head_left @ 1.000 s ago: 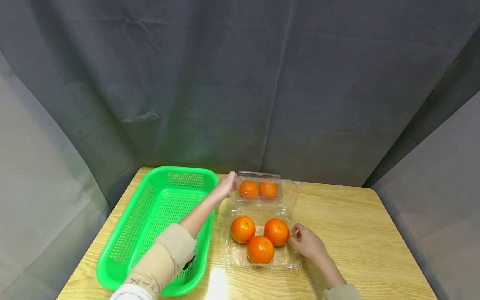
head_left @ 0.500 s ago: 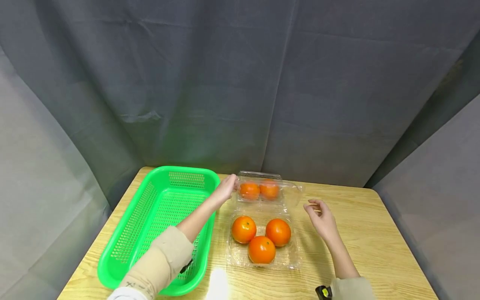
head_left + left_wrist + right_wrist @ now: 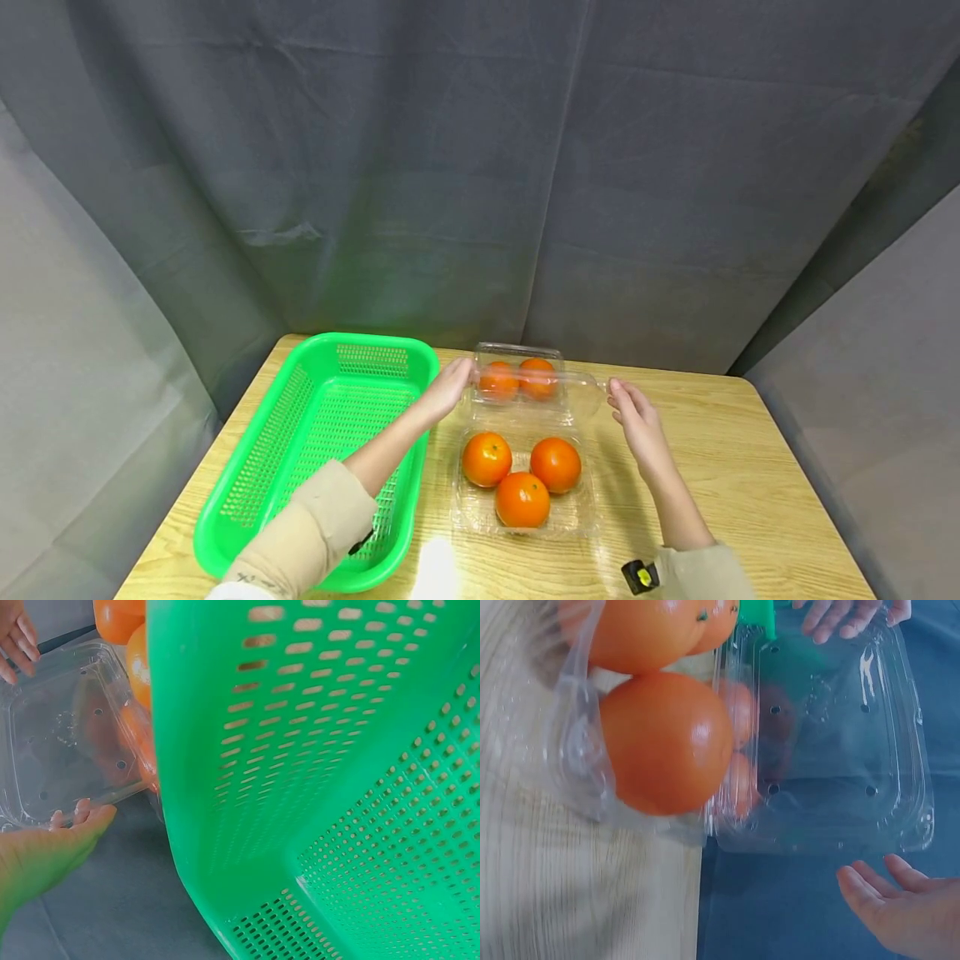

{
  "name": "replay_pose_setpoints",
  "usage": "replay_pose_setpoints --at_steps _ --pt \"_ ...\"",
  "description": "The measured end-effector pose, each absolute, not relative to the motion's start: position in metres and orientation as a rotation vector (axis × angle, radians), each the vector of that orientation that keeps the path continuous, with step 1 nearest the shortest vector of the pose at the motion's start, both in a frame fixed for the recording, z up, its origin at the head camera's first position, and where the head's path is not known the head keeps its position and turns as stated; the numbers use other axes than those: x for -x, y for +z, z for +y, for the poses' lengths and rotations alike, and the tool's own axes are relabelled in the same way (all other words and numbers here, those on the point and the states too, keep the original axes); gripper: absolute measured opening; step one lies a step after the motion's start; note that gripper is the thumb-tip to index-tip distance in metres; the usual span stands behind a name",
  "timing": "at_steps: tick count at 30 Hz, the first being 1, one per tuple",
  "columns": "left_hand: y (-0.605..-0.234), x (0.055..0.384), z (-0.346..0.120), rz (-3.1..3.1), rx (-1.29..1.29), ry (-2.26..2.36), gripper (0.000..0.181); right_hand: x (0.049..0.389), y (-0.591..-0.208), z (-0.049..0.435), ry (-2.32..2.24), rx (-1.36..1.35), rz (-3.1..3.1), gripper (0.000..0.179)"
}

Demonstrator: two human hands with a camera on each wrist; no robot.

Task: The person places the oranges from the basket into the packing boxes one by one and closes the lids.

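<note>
A hinged clear plastic clamshell box lies with its base on the table and its lid raised. Three oranges sit in the base. My left hand pinches the lid's left edge; in the left wrist view its fingertips show at that edge. My right hand is beside the lid's right corner, fingers apart and relaxed. In the right wrist view a small gap shows between those fingertips and the lid. Behind the lid stand two more oranges, in a second clear box.
A green perforated plastic basket stands on the left of the wooden table, under my left forearm. Grey cloth hangs behind the table and along both sides.
My right hand has gone from beside the right-hand orange up to the lid's right corner. The lid, held by my left hand, has tipped further upright.
</note>
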State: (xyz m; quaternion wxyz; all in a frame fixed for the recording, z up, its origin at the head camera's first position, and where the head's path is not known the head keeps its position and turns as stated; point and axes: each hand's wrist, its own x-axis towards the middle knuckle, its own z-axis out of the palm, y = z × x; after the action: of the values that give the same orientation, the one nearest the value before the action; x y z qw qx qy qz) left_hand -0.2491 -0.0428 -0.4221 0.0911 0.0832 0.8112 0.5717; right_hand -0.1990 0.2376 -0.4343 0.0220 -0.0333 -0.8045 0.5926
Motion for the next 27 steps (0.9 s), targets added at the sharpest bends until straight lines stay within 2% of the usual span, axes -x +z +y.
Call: replay_pose_setpoints --at_steps 6,19,27 --pt "-0.426 0.244 -0.043 2.514 -0.294 1.614 0.039 0.195 -0.438 0.229 1.829 0.082 -2.465 0.061" --pt "-0.427 0.223 -0.044 2.563 -0.359 1.564 0.033 0.178 -0.45 0.217 1.678 0.275 -2.399 0.05" --pt "-0.43 0.211 -0.044 2.549 -0.403 1.593 0.026 0.166 -0.462 0.213 1.772 0.207 -2.229 0.043"
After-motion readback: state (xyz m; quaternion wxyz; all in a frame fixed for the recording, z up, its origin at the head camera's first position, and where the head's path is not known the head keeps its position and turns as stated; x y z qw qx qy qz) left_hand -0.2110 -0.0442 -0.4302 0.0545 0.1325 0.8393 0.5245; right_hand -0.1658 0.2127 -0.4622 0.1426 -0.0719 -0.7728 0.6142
